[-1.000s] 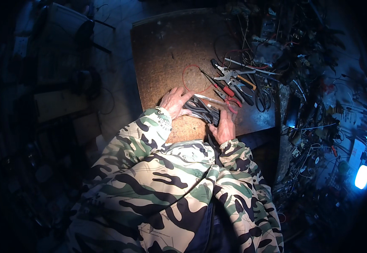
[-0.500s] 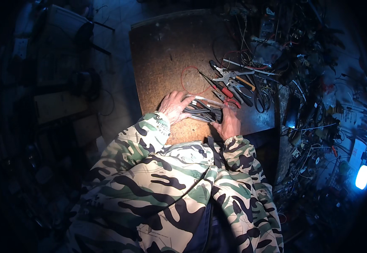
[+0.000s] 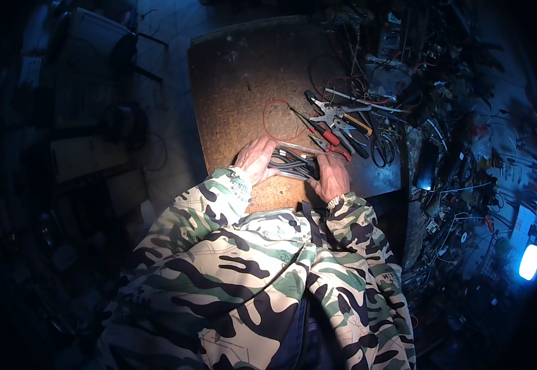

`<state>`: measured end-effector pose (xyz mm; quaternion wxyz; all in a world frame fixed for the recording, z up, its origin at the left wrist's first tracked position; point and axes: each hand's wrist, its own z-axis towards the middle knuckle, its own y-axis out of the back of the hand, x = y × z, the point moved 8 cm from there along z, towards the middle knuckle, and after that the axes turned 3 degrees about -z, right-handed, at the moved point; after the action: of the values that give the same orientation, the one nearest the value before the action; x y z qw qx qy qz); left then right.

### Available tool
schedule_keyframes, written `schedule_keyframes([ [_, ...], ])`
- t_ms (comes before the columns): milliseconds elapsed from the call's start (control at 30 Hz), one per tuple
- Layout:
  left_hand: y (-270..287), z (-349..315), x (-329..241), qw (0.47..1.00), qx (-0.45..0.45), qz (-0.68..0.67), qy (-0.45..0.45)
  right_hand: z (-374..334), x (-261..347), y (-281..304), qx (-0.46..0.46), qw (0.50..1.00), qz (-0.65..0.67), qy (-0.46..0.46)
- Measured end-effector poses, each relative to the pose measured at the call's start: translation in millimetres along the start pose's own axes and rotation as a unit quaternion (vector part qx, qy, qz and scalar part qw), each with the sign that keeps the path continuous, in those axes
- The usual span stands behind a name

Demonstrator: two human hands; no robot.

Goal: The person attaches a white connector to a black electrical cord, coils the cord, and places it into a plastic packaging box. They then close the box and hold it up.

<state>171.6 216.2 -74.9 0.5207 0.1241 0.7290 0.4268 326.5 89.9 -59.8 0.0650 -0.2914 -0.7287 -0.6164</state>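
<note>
Two hands on one thing: left hand (image 3: 256, 161) lies flat with fingers spread on the 9 o'clock end of a clear packet of dark cables (image 3: 293, 163), right hand (image 3: 332, 176) curled over its 3 o'clock end, fingers narrow and pressing down. Whether either hand truly pinches the wrapper or just rests on it, cannot tell; too small and dim. Packet sits flat on the brown worktop (image 3: 237, 80), at its near edge, just ahead of the camouflage sleeves (image 3: 219, 203).

Handling guess: light, floppy, glossy wrapper likely slippery; cables inside bendy, not fragile. Best taken at the two short ends, or across the middle where the bundle is thickest, since a one-corner hold would probably let it sag and slide.

Outward from hands: at 1 o'clock, just beside the packet, red-handled pliers (image 3: 329, 137) and a red-handled screwdriver (image 3: 310, 123). Farther at 1 o'clock, silvery pliers (image 3: 336, 114) and more hand tools in a loose pile. At 12 o'clock a thin red wire loop (image 3: 280, 120) lies on the board, apart from the packet. At 3 o'clock, well apart, tangled wires and parts (image 3: 459, 185) in the dark. Blue lamp glow (image 3: 530, 262) at far 4 o'clock. Dark furniture (image 3: 96, 55) at 10 o'clock.
</note>
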Motion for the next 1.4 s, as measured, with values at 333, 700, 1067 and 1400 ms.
schedule_keyframes([
  [333, -6, 0, 2, 0.999, 0.025, -0.032, 0.015, 7, -1, 2, 0.028, 0.998, 0.048, 0.024],
  [700, -15, -6, 0, 0.995, 0.036, -0.024, 0.087, 6, -25, -8, -0.012, 0.999, -0.005, -0.049],
  [1067, -27, -4, -1, 0.986, -0.043, -0.043, 0.153, -5, -21, -3, -0.062, 0.998, 0.010, -0.016],
  [1400, -25, -5, -6, 0.970, -0.089, 0.021, 0.223, 1, -21, -9, -0.031, 0.998, 0.052, -0.006],
])
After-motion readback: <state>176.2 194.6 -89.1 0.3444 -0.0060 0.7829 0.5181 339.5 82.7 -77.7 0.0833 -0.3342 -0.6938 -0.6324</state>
